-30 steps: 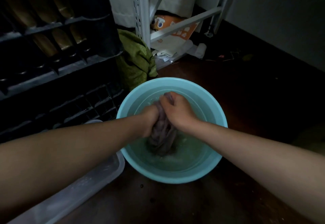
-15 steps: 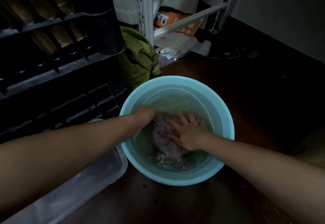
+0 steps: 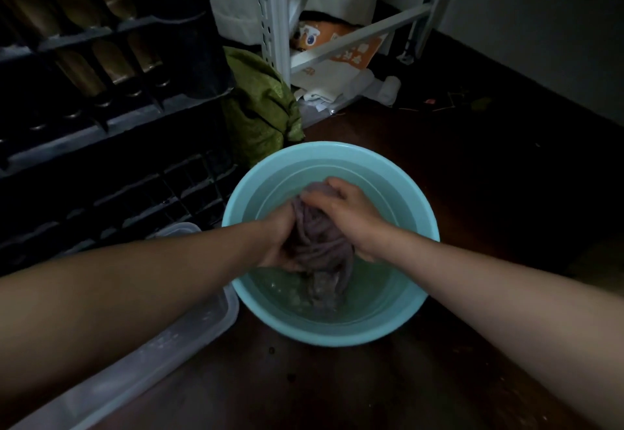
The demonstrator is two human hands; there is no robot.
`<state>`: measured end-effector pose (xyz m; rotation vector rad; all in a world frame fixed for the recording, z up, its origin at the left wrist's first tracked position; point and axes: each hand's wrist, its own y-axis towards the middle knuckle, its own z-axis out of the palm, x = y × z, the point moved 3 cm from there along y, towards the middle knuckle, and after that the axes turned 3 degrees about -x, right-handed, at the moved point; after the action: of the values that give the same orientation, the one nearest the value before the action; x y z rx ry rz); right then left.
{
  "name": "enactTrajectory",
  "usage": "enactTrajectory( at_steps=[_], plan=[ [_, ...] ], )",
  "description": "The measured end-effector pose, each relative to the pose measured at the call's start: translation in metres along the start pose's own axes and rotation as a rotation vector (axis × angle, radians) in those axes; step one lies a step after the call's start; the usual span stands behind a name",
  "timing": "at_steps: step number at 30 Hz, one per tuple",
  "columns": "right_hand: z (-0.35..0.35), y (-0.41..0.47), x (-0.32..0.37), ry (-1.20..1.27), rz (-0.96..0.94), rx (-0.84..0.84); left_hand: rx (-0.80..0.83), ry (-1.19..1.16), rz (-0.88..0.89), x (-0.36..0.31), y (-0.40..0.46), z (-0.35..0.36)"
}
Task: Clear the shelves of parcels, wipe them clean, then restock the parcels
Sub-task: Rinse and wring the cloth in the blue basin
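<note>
Head view, one entry per item.

Basin [image 3: 418, 314]: pale blue, round, on the dark floor at centre, holding shallow cloudy water.

Cloth [image 3: 317, 244]: greyish purple, wet, bunched into a rope over the basin; its lower end trails down to the water at the near side.

Left hand [image 3: 280, 244]: fingers curled round the left side of the cloth, gripping it.

Right hand [image 3: 347, 213]: closed over the top and right of the cloth, gripping it, touching the left hand's side of the bundle.

Metal shelf frame [image 3: 273, 17]: pale upright and cross-brace, far centre. An orange-printed parcel [image 3: 341, 48] and white packets lie behind the brace at floor level.

Green bag [image 3: 263, 108]: slumped just left of the frame, far side of the basin.

Clear plastic tub [image 3: 135, 362]: near left, touching or just beside the basin; we cannot tell which.

Black rack [image 3: 101, 119]: far left, too dark to read.

Step, as we judge it: wringing the cloth for the shelf wipe. To do it well we twist the hands in opposite directions, keep the bundle low over the basin so runoff falls inside, gather the trailing end in, and wring until it only drips; a sodden cloth would leave the shelves wet for the parcels.
</note>
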<state>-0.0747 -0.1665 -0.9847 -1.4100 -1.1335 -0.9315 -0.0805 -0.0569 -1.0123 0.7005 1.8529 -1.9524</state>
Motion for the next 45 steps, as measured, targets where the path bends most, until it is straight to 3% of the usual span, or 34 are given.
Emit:
enactTrajectory(
  at_steps=[4, 7, 11, 14, 17, 21, 23, 25, 28, 30, 32, 34, 36, 38, 41, 43, 45],
  plan=[
    [0.008, 0.000, 0.020, -0.111, -0.114, -0.083, 0.023, -0.207, 0.151, -0.006, -0.002, 0.015],
    [0.001, 0.004, 0.011, -0.334, -0.104, -0.141, 0.077, -0.096, 0.170, -0.007, -0.007, 0.019],
    [-0.018, 0.008, -0.010, -0.803, -0.033, -0.104, -0.033, 0.144, 0.197, -0.013, 0.002, 0.002],
    [-0.021, 0.004, -0.028, -1.092, 0.042, 0.049, -0.206, 0.359, 0.277, -0.018, 0.007, -0.015],
    [-0.010, -0.001, -0.047, -1.379, 0.015, 0.313, -0.157, 0.465, 0.307, -0.015, 0.009, -0.017],
    [-0.003, 0.006, -0.066, -1.408, 0.059, 0.524, -0.218, 0.712, 0.374, -0.003, 0.025, -0.015],
    [-0.009, 0.013, -0.061, -1.455, 0.029, 0.467, -0.318, 0.799, 0.399, -0.002, 0.028, -0.014],
    [-0.015, 0.016, -0.051, -1.512, -0.062, 0.269, -0.374, 0.845, 0.426, -0.005, 0.028, -0.015],
    [-0.011, 0.012, -0.046, -1.421, -0.038, 0.183, -0.248, 0.708, 0.363, -0.002, 0.027, -0.014],
    [-0.006, 0.010, -0.045, -1.068, 0.068, 0.264, -0.107, 0.553, 0.183, 0.007, 0.024, -0.011],
    [0.001, 0.003, -0.035, -0.552, 0.152, 0.267, 0.008, 0.355, -0.022, 0.012, 0.016, -0.011],
    [0.009, -0.005, -0.020, -0.203, 0.177, 0.223, 0.055, 0.234, -0.078, 0.010, 0.014, -0.018],
    [0.016, -0.009, -0.006, -0.059, 0.066, 0.161, 0.069, 0.204, -0.039, 0.006, 0.009, -0.023],
    [0.024, -0.011, 0.007, -0.043, -0.083, 0.096, 0.075, 0.092, 0.080, 0.003, -0.001, -0.015],
    [0.029, -0.012, 0.014, -0.187, -0.215, -0.019, 0.154, -0.168, 0.489, -0.005, -0.010, 0.005],
    [0.024, -0.012, 0.011, -0.279, -0.248, -0.076, 0.071, -0.106, 0.446, -0.006, -0.020, 0.004],
    [0.013, -0.009, 0.007, -0.424, -0.243, -0.097, 0.093, -0.033, 0.250, -0.006, -0.020, 0.004]
  ],
)
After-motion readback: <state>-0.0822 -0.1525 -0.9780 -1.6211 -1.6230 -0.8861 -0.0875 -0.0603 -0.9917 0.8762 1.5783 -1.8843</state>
